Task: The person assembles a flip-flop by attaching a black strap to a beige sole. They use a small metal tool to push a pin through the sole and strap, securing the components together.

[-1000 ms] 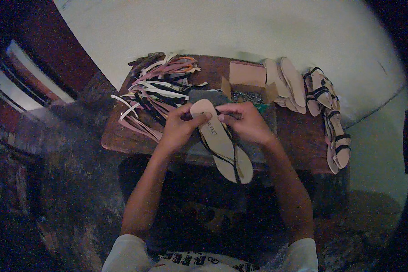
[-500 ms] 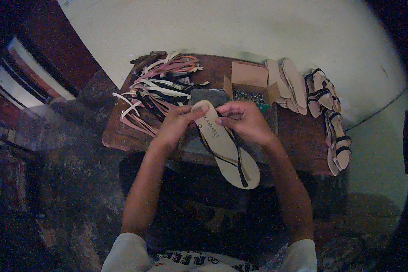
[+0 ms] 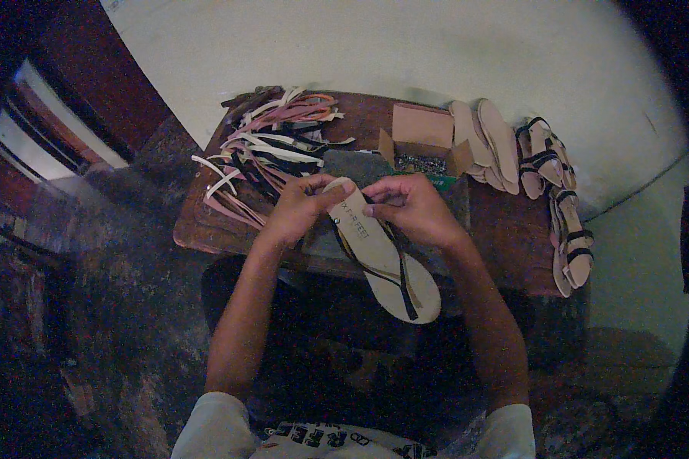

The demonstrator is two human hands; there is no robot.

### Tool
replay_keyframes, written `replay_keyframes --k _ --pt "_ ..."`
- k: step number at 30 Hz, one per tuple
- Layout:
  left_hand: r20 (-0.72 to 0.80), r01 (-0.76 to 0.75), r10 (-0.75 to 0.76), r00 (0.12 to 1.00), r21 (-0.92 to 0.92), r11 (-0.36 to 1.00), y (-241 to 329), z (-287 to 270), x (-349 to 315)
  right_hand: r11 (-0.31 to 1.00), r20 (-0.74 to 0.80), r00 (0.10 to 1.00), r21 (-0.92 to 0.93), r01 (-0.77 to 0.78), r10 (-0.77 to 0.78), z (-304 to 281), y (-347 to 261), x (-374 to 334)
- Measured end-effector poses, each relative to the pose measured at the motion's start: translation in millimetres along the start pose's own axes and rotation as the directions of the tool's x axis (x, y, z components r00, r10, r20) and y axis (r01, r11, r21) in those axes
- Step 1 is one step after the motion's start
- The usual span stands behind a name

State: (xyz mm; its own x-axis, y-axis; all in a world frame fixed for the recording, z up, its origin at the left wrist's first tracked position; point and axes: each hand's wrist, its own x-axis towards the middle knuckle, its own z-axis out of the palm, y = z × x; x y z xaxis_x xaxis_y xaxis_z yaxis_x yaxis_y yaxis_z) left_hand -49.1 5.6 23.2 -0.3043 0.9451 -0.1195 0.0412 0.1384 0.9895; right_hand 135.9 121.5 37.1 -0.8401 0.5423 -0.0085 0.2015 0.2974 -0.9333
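Between my hands is a beige sandal with dark thong straps, its heel end up near my fingers and its toe end toward me. My left hand grips the heel edge, thumb on top of the footbed. A small shiny stud shows on the strap at the left edge of the sole. My right hand pinches at the right edge, where a dark strap runs down toward the toe; its fingertips partly hide what they hold there. The sandal is tilted, held over the near edge of the wooden table.
Loose straps in white, black and pink lie heaped at the table's left. Beyond my right hand stands an open cardboard box of small metal pieces. Beige soles and finished strappy sandals line the right side. A grey slab lies behind the sandal.
The sandal has shifted slightly down toward me, its toe end a little lower. Both hands keep their hold, with a small movement of the right fingers at the strap.
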Motion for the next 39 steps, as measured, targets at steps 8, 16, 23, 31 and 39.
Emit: replay_keyframes --k 8,16,23,31,39 --pt "-0.012 -0.036 0.035 0.999 -0.032 0.999 -15.9 -3.7 5.8 0.999 0.045 0.999 0.039 0.002 -0.004 1.2 -1.3 0.3" --pt "-0.056 -0.076 0.074 0.996 -0.039 0.996 -12.2 1.1 2.3 0.999 0.074 0.996 -0.001 -0.043 0.043 0.7 4.5 1.9" --pt "-0.071 -0.127 0.131 0.989 0.066 0.99 -7.7 1.9 -0.5 0.998 0.039 0.998 0.02 -0.056 0.056 3.3 2.8 0.8" --pt "-0.022 -0.053 0.054 0.998 0.025 0.998 -3.8 2.9 -2.3 0.999 0.039 0.998 0.017 -0.047 0.046 5.0 4.5 1.7" --pt "0.046 0.007 -0.014 0.999 0.138 0.99 9.4 3.0 -7.5 1.0 0.055 0.998 0.008 0.005 -0.005 5.9 5.4 2.4"
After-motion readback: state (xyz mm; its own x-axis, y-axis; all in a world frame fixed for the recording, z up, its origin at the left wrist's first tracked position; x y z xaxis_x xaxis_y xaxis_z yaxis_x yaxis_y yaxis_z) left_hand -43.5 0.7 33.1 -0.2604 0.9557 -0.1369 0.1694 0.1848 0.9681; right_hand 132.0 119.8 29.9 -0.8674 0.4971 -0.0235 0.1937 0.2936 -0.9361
